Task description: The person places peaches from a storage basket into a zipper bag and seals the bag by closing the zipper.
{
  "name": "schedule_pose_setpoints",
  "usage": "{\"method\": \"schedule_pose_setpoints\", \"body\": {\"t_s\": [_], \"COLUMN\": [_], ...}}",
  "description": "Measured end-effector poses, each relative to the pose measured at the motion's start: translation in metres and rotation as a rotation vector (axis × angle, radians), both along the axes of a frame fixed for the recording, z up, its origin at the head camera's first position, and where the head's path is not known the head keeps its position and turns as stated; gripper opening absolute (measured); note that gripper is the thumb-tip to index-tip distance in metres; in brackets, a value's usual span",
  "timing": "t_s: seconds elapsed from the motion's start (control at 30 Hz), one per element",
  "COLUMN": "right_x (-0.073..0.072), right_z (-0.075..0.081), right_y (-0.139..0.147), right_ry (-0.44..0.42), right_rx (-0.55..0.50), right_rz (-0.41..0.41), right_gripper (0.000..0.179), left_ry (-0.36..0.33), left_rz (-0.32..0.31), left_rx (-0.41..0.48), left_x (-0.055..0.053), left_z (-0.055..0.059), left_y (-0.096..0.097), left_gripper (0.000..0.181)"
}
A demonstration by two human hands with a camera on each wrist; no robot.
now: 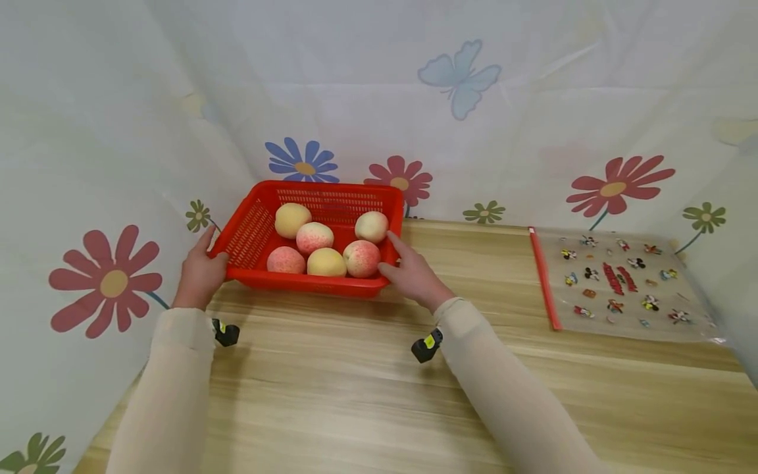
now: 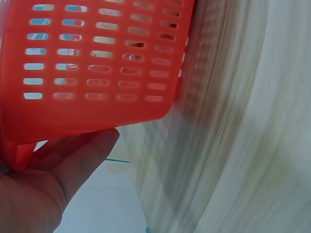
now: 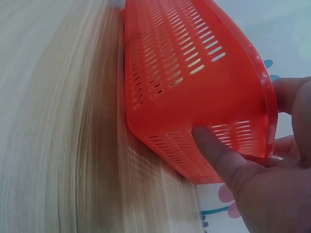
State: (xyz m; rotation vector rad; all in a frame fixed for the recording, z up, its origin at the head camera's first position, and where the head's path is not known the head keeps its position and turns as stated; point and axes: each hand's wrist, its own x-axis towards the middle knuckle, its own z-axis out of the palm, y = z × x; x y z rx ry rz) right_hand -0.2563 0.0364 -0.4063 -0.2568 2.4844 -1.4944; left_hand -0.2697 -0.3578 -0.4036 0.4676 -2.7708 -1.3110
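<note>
A red plastic basket (image 1: 314, 284) with slotted walls stands at the back left, right at the wooden tabletop. Several peaches (image 1: 327, 263), some yellow and some speckled pink, lie inside it. On the basket's left end, my left hand (image 1: 201, 273) grips the rim; the left wrist view has its fingers under the rim, against the outer wall (image 2: 92, 114). My right hand (image 1: 417, 273) holds the opposite end near the front corner. In the right wrist view one finger (image 3: 216, 148) presses the outer wall while others go over the rim, partly hidden.
A clear zip bag (image 1: 628, 283) with cartoon prints and a red zip edge lies flat at the right of the table (image 1: 331, 395). Flower-printed sheeting (image 1: 521, 118) rises behind the table and along its left side.
</note>
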Motion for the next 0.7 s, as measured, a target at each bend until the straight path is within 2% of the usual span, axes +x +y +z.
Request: {"method": "schedule_pose_setpoints", "body": {"t_s": [0.07,0.27,0.7], "right_x": [0.001,0.002,0.009], "right_z": [0.0,0.001,-0.002], "right_y": [0.003,0.015,0.038], "right_ry": [-0.001,0.002,0.018], "right_rx": [0.001,-0.005,-0.068], "right_rz": [0.001,0.008,0.038], "right_gripper": [0.071,0.07,0.07], "left_ry": [0.013,-0.007,0.027], "left_rz": [-0.006,-0.016,-0.05], "left_rx": [-0.003,0.041,0.041], "left_x": [0.001,0.005,0.011], "left_z": [-0.001,-0.002,-0.002], "left_y": [0.002,0.012,0.03], "left_gripper": [0.062,0.058,0.058]}}
